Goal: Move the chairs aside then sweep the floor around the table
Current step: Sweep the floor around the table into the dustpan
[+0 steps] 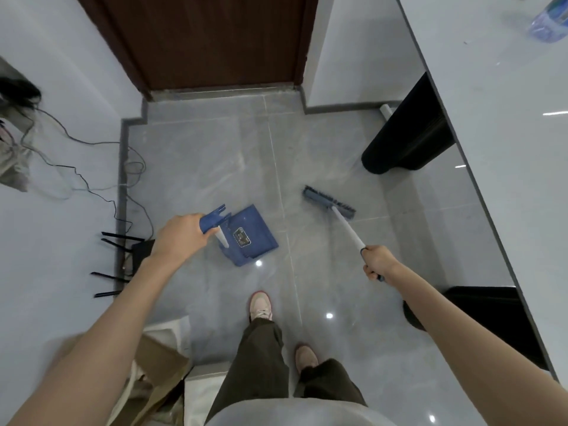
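Observation:
My left hand [181, 236] grips the blue top of a dustpan's handle, and the blue dustpan [250, 236] rests on the grey tiled floor [215, 155] just in front of me. My right hand [376, 261] grips the white handle of a broom, whose blue head [327, 201] touches the floor to the right of the dustpan. The white table [507, 133] runs along the right side, with black legs [408, 139] under it. No chairs are in view.
A dark wooden door [209, 38] stands shut straight ahead. A black router [135, 253] with antennas and loose cables [92, 179] lie by the left wall. Paper bags [159, 364] sit at my lower left. A plastic bottle [547, 23] lies on the table.

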Motion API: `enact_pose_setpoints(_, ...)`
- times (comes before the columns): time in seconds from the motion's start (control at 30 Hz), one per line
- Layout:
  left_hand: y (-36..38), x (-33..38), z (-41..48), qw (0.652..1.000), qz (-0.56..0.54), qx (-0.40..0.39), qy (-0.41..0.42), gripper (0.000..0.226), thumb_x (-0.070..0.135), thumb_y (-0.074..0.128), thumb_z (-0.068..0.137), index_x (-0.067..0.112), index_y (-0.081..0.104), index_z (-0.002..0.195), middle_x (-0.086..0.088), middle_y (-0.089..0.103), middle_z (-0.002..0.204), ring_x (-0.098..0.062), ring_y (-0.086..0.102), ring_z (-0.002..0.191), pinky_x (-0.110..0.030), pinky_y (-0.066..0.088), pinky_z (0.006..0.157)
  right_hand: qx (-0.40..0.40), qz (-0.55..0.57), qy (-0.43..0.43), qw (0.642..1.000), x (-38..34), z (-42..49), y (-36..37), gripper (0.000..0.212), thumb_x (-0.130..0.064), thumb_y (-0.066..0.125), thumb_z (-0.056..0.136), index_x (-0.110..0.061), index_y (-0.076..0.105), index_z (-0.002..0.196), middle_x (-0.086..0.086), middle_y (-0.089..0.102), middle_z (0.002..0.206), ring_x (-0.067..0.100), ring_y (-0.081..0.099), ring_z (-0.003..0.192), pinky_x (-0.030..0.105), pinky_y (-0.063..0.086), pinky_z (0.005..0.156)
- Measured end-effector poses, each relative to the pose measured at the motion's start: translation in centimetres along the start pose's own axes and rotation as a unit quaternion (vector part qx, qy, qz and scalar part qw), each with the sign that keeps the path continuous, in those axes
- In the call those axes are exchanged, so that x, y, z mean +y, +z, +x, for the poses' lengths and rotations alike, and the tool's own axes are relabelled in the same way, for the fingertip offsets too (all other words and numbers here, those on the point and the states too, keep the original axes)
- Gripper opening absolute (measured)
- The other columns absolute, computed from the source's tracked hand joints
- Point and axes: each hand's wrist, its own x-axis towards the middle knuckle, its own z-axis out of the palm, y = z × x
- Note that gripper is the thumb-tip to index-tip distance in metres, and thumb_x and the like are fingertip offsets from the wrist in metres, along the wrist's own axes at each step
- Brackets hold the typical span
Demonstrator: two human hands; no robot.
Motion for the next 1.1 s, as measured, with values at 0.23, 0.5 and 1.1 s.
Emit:
enact_pose_setpoints(0.23, 1.3, 1.4, -4.8, 0.998, -0.028, -0.003, -0.059, 0.007, 0.018, 0.069, 0.086, 0.013, 0.073, 0.089, -0.028, 0.069, 0.083, -0.044, 0.066, 0.075, -0.044, 0.050, 0.065, -0.030, 0.084, 0.086, 0.992, 4.0, 0.5, 3.6, 0.022, 0.003, 0.023, 0.094, -0.004, 0.043, 0.086, 0.002, 0.025, 0.058, 0.010, 0.022, 0.023, 0.005, 0.019, 0.035)
enact_pose_setpoints(0.5, 5.0, 0.1, -6.1, 0.975, -0.040, -0.054, -0.211, 0.037, 0.041, 0.062, 0.088, 0.008, 0.066, 0.104, -0.018, 0.070, 0.099, -0.037, 0.064, 0.092, -0.034, 0.046, 0.070, -0.135, 0.014, 0.051, 0.989, 5.0, -4.0, 5.9, 0.031, 0.002, 0.024, 0.091, -0.014, 0.027, 0.065, 0.001, 0.027, 0.045, 0.010, 0.021, 0.026, 0.011, 0.015, 0.037)
enact_pose_setpoints(1.1, 5.3, 4.9, -11.8, 0.982, 0.014, -0.008, -0.191, 0.043, 0.046, 0.059, 0.087, 0.010, 0.065, 0.109, -0.021, 0.069, 0.094, -0.038, 0.065, 0.088, -0.037, 0.049, 0.070, -0.107, 0.025, -0.011, 0.994, 9.7, -7.5, -2.5, 0.027, -0.009, 0.035, 0.096, -0.016, 0.037, 0.071, 0.004, 0.027, 0.060, 0.005, 0.017, 0.024, 0.009, 0.011, 0.031)
